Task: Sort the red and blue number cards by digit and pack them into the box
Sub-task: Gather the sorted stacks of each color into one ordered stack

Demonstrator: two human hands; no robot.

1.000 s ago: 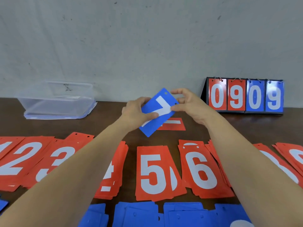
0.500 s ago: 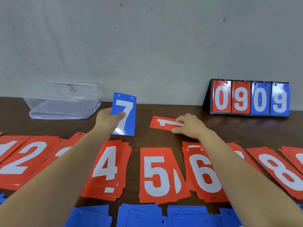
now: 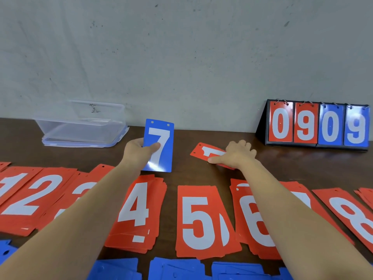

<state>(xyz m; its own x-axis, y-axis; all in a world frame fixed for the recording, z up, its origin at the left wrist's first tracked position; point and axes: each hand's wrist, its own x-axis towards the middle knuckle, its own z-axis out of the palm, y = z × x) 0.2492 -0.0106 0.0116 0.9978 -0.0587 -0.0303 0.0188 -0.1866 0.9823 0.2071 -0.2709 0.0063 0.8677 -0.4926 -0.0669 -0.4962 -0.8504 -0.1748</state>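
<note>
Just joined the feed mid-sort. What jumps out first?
The left hand holds a blue 7 card upright at mid-table, while the right hand grips a lone red card lying beside it. Red number piles line the near side, and a flip scoreboard reading 0909 stands far right.

The left hand [image 3: 139, 151] holds a blue 7 card [image 3: 159, 145] upright, while the right hand [image 3: 237, 155] pinches a red card [image 3: 203, 151] lying on the tabletop [image 3: 292, 164].

left hand [image 3: 138, 152]: grips the blue 7 card [image 3: 161, 138] upright, thumb across its face
right hand [image 3: 239, 155]: knuckles up, fingers curled over the red card [image 3: 199, 152], thumb at its near edge
arms: both bare, stretched forward, well apart
</note>
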